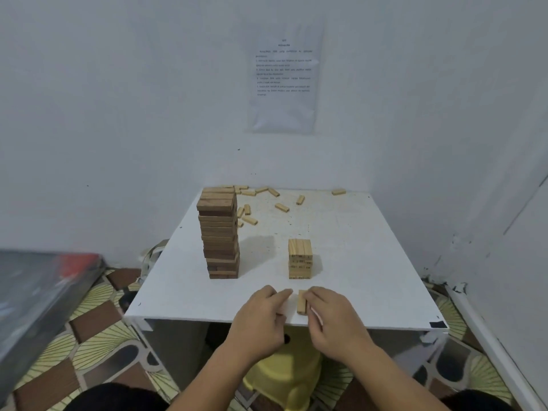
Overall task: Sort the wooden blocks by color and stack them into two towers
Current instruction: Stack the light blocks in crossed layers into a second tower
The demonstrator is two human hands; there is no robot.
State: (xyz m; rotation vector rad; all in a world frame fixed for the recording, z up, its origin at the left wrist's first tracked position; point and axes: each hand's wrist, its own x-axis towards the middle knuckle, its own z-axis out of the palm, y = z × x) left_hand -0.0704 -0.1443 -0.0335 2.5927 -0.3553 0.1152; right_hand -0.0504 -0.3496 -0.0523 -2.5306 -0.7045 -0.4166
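1. Your knees show as dark shapes at the bottom edge, and a yellow plastic stool (284, 369) stands under the counter (370, 262) on the patterned floor (95, 330).
2. Your right hand (335, 318) is at the counter's near edge. Its curled fingers grip a light wooden block (302, 302) that lies on its narrow side, pointing away from you.
3. Your left hand (261, 310) rests just beside that block, fingers curled and the forefinger reaching toward it with a small gap between. Something pale and blurred sits under those fingers. I cannot tell whether that hand is holding anything.
4. A black patch of tape (438, 324) marks the counter's front right corner.
5. Just beyond your hands stands the short light tower (300, 258), a few layers high. Its side faces carry small dark print, too fine to read.
6. To its left, well apart, rises the dark tower (221, 235), much taller, with its upper layers slightly skewed.
7. Loose light blocks (281, 207) lie scattered over the far part of the counter, several close behind the dark tower and one near the far right corner.
8. At far left a grey and red object (44, 280) is too blurred to identify.
9. On the back wall (118, 99) hangs a printed sheet of paper (283, 75) with a heading and several numbered lines. The writing is too small to read.
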